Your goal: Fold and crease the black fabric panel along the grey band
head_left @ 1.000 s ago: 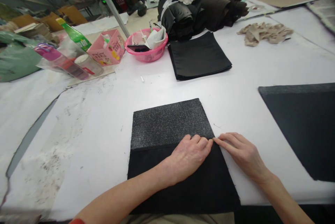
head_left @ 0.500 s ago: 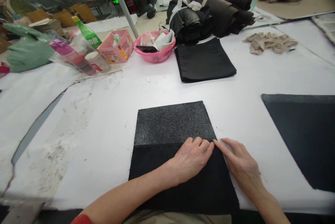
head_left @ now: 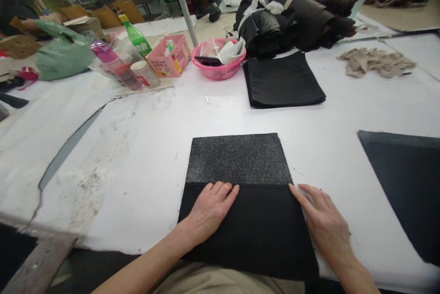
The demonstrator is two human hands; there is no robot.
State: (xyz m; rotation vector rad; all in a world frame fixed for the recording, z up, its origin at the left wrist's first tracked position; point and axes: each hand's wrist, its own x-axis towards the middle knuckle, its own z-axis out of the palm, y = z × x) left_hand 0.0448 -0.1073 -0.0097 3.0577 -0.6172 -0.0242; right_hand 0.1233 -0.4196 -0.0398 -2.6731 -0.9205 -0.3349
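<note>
In front of me lies a black fabric panel (head_left: 250,230) with a speckled grey-black strip (head_left: 240,158) along its far part. A straight seam or folded edge divides the two. My left hand (head_left: 211,211) rests on the black part, its fingertips pressing along that edge left of the middle, thumb a little apart. At the panel's right side, my right hand (head_left: 326,220) has its fingers stretched out. One fingertip touches the right end of the same edge, while the other fingers lie on the white table cover beside it. Neither hand lifts the fabric.
A stack of black pieces (head_left: 285,80) lies beyond the panel, with dark fabric rolls (head_left: 299,19) behind. Another dark panel (head_left: 409,188) is at the right. Farther off are a pink basin (head_left: 218,71), a pink box (head_left: 170,58), a green bottle (head_left: 135,37) and a beige cloth (head_left: 374,62).
My left hand has slid leftward along the edge, away from the right corner. My right hand stays at the right end. The view has shifted slightly left.
</note>
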